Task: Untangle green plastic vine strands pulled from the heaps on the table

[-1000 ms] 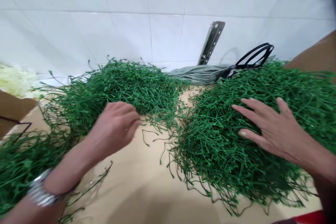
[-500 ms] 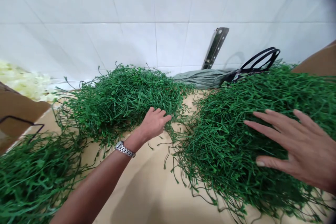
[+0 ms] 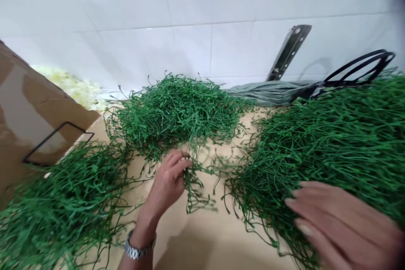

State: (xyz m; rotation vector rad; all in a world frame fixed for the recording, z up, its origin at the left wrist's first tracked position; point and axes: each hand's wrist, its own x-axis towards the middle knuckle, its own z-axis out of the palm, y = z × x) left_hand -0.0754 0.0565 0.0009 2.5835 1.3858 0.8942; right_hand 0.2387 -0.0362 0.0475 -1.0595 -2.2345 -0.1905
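Observation:
My left hand point(image 3: 169, 179), with a metal watch on its wrist, is closed on a small bunch of green artificial stems point(image 3: 194, 187) that hangs down to the right of the fingers. Just behind it lies the middle pile of green stems point(image 3: 180, 112). My right hand point(image 3: 344, 223) is at the lower right, over the near edge of the large right pile of stems point(image 3: 341, 143). Its fingers are stretched out, slightly blurred, with nothing seen in them. Another pile of stems point(image 3: 66, 206) lies at the left.
Loose stems lie on the tan tabletop point(image 3: 190, 236). A cardboard box point(image 3: 34, 105) with a dark wire frame point(image 3: 60, 128) stands left, by pale yellow flowers point(image 3: 76, 86). Along the tiled wall point(image 3: 190, 50) are a grey-green cloth point(image 3: 268, 93), black straps point(image 3: 360, 65) and a metal bracket point(image 3: 289, 52).
My left hand has pulled a small bunch of stems from the middle pile toward me. My right hand has come nearer and lower, its fingers closer together. The view has turned left.

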